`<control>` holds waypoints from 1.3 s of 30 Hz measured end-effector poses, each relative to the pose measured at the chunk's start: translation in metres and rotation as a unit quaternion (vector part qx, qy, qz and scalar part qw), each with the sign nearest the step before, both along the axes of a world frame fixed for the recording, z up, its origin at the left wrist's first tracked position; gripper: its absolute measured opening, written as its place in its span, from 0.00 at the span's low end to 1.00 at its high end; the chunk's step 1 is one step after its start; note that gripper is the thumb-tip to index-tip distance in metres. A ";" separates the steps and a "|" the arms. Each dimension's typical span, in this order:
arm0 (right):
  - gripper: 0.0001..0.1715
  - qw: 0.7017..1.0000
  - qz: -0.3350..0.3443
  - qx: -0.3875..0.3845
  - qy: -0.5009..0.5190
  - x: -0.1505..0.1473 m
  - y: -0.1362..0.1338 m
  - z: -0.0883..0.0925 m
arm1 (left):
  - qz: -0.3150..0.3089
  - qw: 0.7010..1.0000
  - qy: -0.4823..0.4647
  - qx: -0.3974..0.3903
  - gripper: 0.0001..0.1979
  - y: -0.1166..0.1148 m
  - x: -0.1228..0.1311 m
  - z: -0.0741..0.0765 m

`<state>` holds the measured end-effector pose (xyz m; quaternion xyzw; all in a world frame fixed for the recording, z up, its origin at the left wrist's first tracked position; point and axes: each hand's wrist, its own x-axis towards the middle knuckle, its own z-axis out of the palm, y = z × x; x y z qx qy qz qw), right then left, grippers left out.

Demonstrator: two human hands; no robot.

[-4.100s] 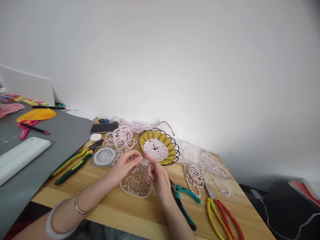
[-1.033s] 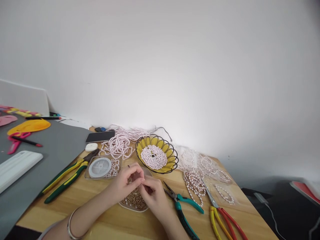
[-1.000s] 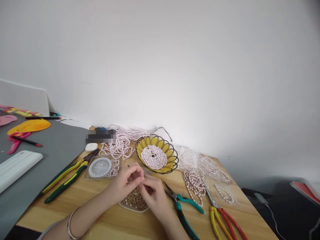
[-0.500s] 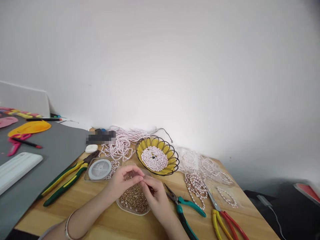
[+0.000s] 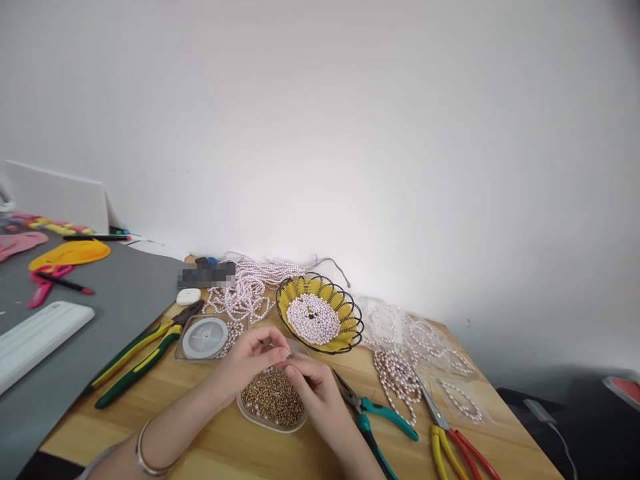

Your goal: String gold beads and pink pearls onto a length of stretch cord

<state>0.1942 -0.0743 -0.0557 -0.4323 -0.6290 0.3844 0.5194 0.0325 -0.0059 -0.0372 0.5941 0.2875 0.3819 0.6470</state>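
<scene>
My left hand (image 5: 250,360) and my right hand (image 5: 313,385) meet fingertip to fingertip above a shallow clear dish (image 5: 250,415) full of small gold-brown beads. Both hands are pinched shut on something tiny between them; it is too small to name. A thin bangle sits on my left wrist. Behind the hands stands a black wire basket with a yellow liner (image 5: 345,313), holding pale pink pearls.
On the wooden table: a clear box with a thread spool (image 5: 204,337), green-yellow pliers (image 5: 140,357), teal pliers (image 5: 375,417), red-yellow pliers (image 5: 457,450), pearl strands (image 5: 245,287) and bagged pearl loops (image 5: 425,340). A grey mat (image 5: 100,300) lies left with a white tray (image 5: 40,337).
Over four seconds my hands came together from apart, down over the bead dish. In the last second they stay pinched together with only small finger shifts; the camera drifted slightly.
</scene>
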 end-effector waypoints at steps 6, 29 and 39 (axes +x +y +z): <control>0.24 1.000 0.010 -0.010 0.001 -0.004 0.000 -0.003 | -0.071 0.997 -0.024 -0.007 0.17 -0.001 0.002 -0.001; 0.25 0.992 0.056 -0.100 0.055 -0.004 -0.005 -0.011 | -0.107 0.993 -0.037 -0.033 0.20 -0.006 0.004 -0.009; 0.22 0.997 0.023 -0.073 0.016 0.003 -0.001 0.000 | 0.052 0.998 -0.002 0.029 0.14 0.000 0.001 -0.001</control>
